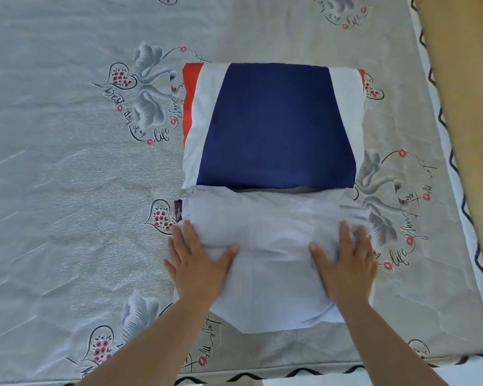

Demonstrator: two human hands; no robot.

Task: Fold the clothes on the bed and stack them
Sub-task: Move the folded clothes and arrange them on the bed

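A white garment (276,280) lies on the bed near the front edge, its far part rolled or folded over into a thick band. My left hand (198,263) lies flat on the band's left end, and my right hand (346,263) lies flat on its right end, fingers straight. Just beyond it sits a stack of folded clothes: a navy blue piece (276,126) on top, a white piece (204,112) under it, and an orange-red piece (188,107) showing at the left edge.
The bed (81,162) is covered by a grey sheet printed with swans, hearts and script. A wooden board (463,107) runs along the right side. The mattress's front edge (262,374) has a black zigzag trim.
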